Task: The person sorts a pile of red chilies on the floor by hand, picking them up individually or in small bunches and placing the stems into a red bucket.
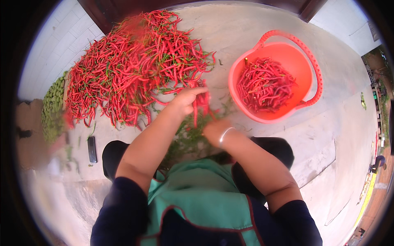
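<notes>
My left hand point(186, 99) is closed around a small bunch of red chili peppers point(201, 104), whose ends hang down past the fingers. Just below and to the right is my right hand point(215, 130), close to the hanging ends; motion blurs its fingers, and a silver bracelet circles the wrist. Beneath both hands, green stems and scraps point(184, 143) litter the floor. A large heap of red chili peppers point(123, 74) with green stems spreads at the far left. To the right stands an orange-red basket point(302, 76) with a handle, partly filled with chili peppers point(264, 84).
A dark phone point(92, 149) lies on the concrete floor point(320, 135) left of my knee. Beyond it, at the left edge, is a pile of green produce point(53, 104). A dark door point(123, 9) and white walls border the far side. My knees flank the scraps.
</notes>
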A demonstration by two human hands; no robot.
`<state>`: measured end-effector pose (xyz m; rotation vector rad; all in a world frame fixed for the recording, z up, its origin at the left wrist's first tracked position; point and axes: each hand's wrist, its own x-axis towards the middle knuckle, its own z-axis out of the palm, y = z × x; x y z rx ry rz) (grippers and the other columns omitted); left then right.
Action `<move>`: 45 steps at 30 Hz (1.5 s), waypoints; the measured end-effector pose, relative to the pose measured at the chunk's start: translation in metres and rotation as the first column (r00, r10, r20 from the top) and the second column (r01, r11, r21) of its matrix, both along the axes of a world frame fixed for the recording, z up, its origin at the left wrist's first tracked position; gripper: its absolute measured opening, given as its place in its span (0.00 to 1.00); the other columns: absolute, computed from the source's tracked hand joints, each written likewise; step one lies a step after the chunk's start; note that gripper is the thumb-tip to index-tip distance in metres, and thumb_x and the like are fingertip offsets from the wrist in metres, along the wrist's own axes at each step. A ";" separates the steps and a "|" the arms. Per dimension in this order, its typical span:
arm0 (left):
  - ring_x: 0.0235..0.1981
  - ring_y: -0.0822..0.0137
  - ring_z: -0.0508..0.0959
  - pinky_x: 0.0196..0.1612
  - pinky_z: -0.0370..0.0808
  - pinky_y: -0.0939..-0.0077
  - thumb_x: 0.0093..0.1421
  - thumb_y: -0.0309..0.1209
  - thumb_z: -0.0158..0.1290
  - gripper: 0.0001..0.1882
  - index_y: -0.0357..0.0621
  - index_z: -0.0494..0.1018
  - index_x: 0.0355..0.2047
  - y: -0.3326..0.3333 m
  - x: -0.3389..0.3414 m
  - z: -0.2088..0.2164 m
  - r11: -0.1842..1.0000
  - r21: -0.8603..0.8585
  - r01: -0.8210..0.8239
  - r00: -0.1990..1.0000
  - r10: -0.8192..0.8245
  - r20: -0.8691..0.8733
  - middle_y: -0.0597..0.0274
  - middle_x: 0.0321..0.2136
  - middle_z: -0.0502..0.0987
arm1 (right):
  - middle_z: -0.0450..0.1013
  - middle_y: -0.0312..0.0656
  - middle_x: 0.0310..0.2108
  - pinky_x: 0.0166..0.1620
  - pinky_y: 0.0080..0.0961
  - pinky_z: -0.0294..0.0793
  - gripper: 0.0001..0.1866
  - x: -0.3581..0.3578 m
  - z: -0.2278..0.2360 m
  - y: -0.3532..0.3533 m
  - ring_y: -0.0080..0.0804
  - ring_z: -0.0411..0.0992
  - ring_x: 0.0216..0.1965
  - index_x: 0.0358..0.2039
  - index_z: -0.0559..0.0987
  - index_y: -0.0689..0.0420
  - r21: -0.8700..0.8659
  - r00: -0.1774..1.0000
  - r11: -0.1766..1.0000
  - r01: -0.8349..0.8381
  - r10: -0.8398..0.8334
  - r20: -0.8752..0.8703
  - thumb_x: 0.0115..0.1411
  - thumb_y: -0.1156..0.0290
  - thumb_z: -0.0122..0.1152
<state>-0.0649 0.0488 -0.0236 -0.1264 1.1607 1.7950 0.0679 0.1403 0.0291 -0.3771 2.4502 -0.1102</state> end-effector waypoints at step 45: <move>0.23 0.72 0.74 0.27 0.70 0.79 0.56 0.30 0.51 0.08 0.39 0.66 0.34 -0.087 0.017 -0.058 0.837 -0.528 -0.144 0.858 -0.160 -0.488 0.64 0.22 0.71 | 0.69 0.41 0.29 0.32 0.30 0.73 0.04 -0.055 -0.021 0.014 0.37 0.72 0.31 0.27 0.72 0.56 -0.260 0.724 0.958 0.117 -0.262 -0.639 0.47 0.74 0.54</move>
